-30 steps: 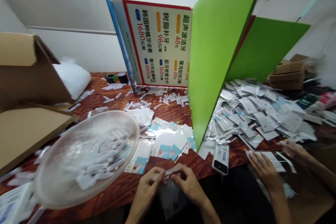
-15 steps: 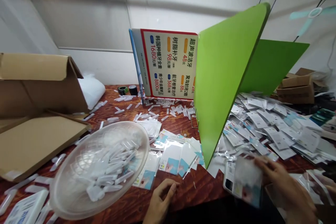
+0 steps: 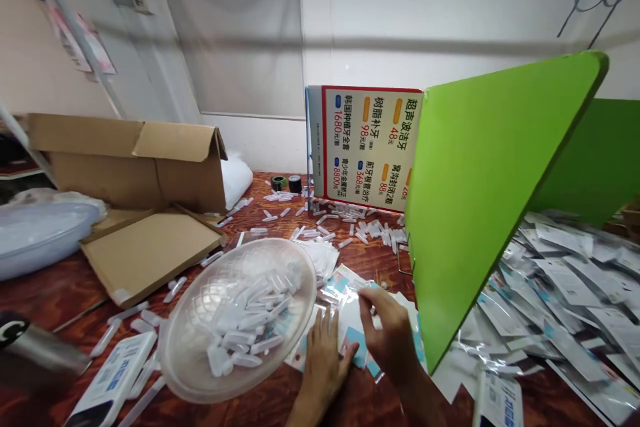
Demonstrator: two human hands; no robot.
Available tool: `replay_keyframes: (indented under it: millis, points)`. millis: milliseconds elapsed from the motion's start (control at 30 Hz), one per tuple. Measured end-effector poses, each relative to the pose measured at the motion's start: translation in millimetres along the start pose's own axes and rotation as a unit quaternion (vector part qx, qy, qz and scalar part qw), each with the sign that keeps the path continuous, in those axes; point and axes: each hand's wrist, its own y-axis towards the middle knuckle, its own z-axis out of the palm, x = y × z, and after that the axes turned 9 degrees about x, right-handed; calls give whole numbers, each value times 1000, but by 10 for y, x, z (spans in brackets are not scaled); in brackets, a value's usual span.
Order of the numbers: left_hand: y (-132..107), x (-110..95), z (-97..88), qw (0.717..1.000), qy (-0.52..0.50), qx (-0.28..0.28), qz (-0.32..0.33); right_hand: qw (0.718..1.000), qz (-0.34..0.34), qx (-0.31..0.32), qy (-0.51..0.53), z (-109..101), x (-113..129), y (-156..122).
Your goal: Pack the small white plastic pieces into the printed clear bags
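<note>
My left hand (image 3: 323, 353) lies with its fingers stretched out over packaged cards (image 3: 356, 339) in clear sleeves. The cards are white with light blue corners. Just right of it, above the same cards, my right hand (image 3: 390, 330) has thumb and index finger pinched together; anything between the fingertips is too small to make out. Beside my left hand stands a translucent oval basin (image 3: 175, 360) holding many small clear plastic tubes (image 3: 250, 333). A stack of white cards (image 3: 320, 257) lies behind the hands, partly beneath the basin's rim.
A green folding board (image 3: 470, 200) with a printed price panel (image 3: 370, 147) stands right of the hands. Beyond it lies a heap of packed cards (image 3: 575, 287). An open cardboard box (image 3: 150, 247), white-and-blue packs (image 3: 117, 373), a metal cup (image 3: 45, 360) and loose tubes (image 3: 385, 233) surround the basin.
The right hand has come from right of the board to the cards beside my left hand; the sleeved card it held is gone from it. My left hand's fingers have straightened. The view has turned left.
</note>
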Motion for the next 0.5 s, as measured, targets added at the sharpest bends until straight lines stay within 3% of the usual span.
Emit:
replay_keyframes:
  millis: [100, 133, 233, 400, 500]
  points:
    - [44, 63, 117, 998, 55, 0, 33, 973, 140, 128, -130, 353, -506, 777]
    - [39, 80, 153, 998, 58, -6, 39, 953, 196, 140, -182, 419, -704, 1008]
    - [29, 106, 294, 997, 55, -42, 32, 926, 271, 111, -241, 594, -1223, 1494]
    - [100, 129, 554, 993, 75, -87, 14, 909, 287, 100, -286, 906, -1717, 1743]
    - [129, 165, 620, 990, 85, -111, 14, 910, 265, 119, -295, 954, -1921, 1832]
